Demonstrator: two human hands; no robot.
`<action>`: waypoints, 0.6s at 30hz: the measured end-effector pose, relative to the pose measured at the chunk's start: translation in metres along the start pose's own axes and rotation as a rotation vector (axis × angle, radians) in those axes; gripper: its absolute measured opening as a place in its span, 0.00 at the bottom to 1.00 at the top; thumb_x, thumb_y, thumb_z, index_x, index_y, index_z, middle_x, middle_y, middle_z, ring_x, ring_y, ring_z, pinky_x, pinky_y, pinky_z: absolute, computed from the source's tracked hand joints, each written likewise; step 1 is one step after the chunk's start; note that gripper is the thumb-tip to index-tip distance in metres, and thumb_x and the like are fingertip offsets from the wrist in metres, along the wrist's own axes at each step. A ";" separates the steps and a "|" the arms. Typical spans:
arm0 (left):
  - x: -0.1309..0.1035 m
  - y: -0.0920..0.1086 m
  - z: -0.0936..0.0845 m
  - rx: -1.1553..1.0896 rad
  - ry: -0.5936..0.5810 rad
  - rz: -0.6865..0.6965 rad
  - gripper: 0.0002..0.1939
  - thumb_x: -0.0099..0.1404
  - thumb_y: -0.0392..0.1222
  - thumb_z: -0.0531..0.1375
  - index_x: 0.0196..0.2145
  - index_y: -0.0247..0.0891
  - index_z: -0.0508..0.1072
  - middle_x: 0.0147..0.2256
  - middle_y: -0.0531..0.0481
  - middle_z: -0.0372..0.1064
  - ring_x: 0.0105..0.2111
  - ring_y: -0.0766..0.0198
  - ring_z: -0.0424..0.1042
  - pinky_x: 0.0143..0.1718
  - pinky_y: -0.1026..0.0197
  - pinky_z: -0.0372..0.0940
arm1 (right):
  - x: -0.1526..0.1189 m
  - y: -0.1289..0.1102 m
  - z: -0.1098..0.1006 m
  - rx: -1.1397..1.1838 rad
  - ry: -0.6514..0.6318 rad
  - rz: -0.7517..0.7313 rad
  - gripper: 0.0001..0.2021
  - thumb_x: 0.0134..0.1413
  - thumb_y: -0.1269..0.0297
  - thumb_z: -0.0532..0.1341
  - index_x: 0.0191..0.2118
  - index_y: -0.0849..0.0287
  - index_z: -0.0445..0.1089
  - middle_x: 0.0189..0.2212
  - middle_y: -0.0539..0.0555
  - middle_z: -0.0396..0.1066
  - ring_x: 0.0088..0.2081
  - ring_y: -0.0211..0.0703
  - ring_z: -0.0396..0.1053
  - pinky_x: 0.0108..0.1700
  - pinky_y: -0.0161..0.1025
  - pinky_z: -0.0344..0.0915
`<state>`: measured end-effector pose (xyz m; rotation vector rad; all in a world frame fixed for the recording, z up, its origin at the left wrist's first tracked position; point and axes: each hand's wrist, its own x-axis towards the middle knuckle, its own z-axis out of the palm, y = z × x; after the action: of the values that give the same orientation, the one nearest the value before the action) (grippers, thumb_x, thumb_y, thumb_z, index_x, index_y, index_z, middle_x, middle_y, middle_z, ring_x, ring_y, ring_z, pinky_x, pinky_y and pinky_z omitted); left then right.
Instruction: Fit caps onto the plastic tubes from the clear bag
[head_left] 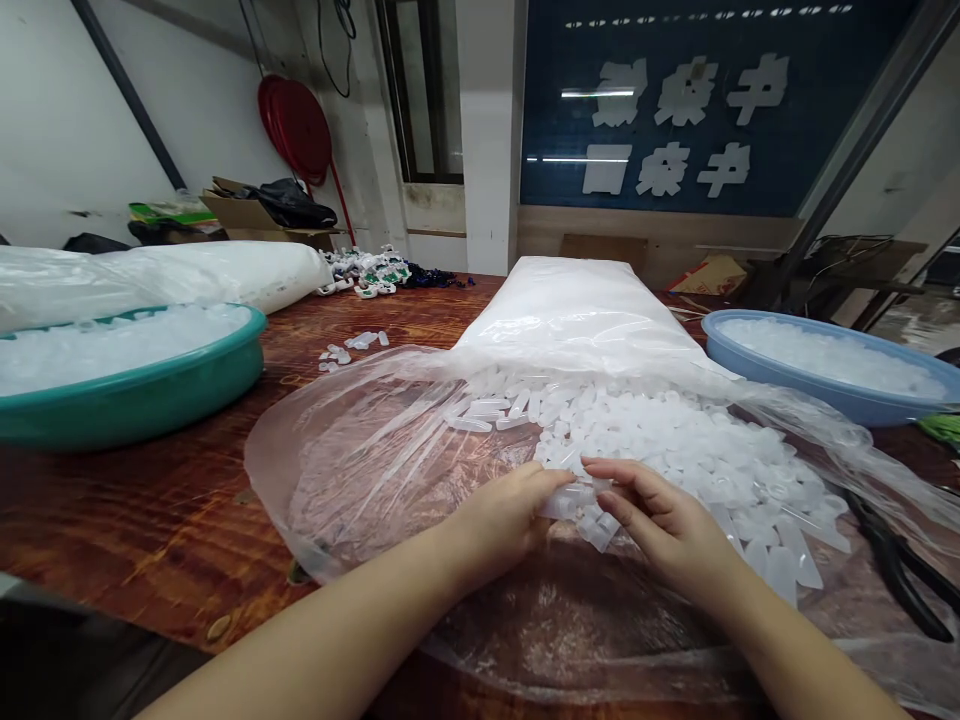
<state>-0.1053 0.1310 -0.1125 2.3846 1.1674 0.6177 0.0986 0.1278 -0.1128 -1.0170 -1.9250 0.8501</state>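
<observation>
My left hand [514,510] is closed, thumb and fingers pinched on a small translucent plastic piece [559,505] over the clear plastic bag. Facing it, my right hand [660,515] has its thumb and forefinger apart, the tips close to the same pieces. Whether the right fingertips touch one is hard to make out. Under and behind both hands spreads a heap of whitish translucent plastic pieces [645,430], some tubular, some small and rounded. They lie on the open clear bag [352,470], and a bulging white sack [570,305] sits behind them.
A green basin [202,375] of white pieces stands at left, a blue basin [795,385] at right. Black-handled pliers [889,560] lie on the bag at right. Several loose pieces [345,350] and a pile of small white-and-green parts [371,270] rest on the wooden table [112,520].
</observation>
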 end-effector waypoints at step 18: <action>-0.003 -0.002 -0.012 -1.021 -0.445 -0.164 0.20 0.57 0.56 0.59 0.30 0.33 0.67 0.20 0.59 0.48 0.20 0.72 0.47 0.21 0.67 0.43 | -0.013 -0.020 -0.013 -0.291 -0.113 -0.550 0.19 0.57 0.77 0.55 0.52 0.51 0.64 0.47 0.52 0.70 0.47 0.38 0.69 0.49 0.33 0.66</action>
<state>-0.1150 0.1323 -0.1044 1.4252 0.6030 0.4325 0.1075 0.1098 -0.0950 -0.5485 -2.3128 0.3242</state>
